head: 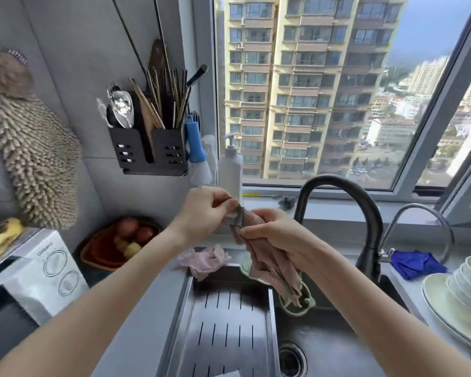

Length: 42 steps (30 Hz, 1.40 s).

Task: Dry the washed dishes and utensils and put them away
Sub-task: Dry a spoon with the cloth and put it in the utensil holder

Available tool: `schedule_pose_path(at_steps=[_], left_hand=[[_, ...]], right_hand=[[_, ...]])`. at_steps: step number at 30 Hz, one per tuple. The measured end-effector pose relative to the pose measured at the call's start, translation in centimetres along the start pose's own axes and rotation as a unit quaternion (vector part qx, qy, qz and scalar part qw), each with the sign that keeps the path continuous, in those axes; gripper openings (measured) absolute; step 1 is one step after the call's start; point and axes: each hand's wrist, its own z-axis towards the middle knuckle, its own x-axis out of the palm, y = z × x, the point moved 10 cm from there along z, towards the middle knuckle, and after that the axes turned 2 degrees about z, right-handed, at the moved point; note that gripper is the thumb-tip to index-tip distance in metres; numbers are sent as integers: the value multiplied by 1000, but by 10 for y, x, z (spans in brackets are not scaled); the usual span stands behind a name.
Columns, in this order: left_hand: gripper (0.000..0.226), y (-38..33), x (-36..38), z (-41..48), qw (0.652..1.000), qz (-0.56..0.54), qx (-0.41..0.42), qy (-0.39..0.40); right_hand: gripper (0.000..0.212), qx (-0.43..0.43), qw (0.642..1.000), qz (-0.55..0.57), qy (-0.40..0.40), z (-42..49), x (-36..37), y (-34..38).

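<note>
My left hand (204,210) pinches a small metal utensil (236,215) above the sink; most of it is hidden. My right hand (272,232) grips a pink drying cloth (272,270) wrapped round the utensil's other end, and the cloth hangs down over the sink. A black wall-mounted utensil holder (147,152) with spoons and chopsticks hangs up to the left. A stack of pale green bowls and plates (460,292) stands on the counter at the right.
A black faucet (365,213) arches to the right of my hands, over the dark sink (324,341) with its slotted drain tray (223,322). Pink gloves (204,258) lie at the sink's rim. A microwave (30,276), a fruit bowl (117,243) and a soap bottle (230,167) stand at the left.
</note>
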Motion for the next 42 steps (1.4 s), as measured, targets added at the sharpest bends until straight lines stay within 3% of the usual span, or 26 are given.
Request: schedule_pose_path(at_steps=[4, 8, 13, 18, 21, 27, 36, 42], left_hand=[[17, 36, -47, 16, 994, -77, -38, -61], [21, 77, -86, 39, 991, -57, -73, -92], [22, 121, -181, 59, 950, -74, -111, -282], [16, 87, -266, 68, 926, 79, -36, -366], [18, 43, -325, 66, 883, 209, 36, -419], [13, 18, -336, 98, 846, 393, 88, -350], [14, 63, -332, 140, 867, 380, 42, -319], [12, 102, -317, 163, 901, 352, -67, -246]], right_hand=[[15, 19, 998, -60, 10, 10, 7, 6], [21, -2, 989, -143, -25, 29, 0, 20], [19, -9, 986, -135, -97, 50, -26, 31], [21, -53, 989, -108, -91, 87, -6, 74], [16, -71, 992, -83, -66, 111, 15, 95], [22, -110, 983, -134, -68, 144, 39, 121], [19, -111, 979, -161, -64, 154, 61, 115], [22, -101, 981, -150, -65, 158, 55, 108]])
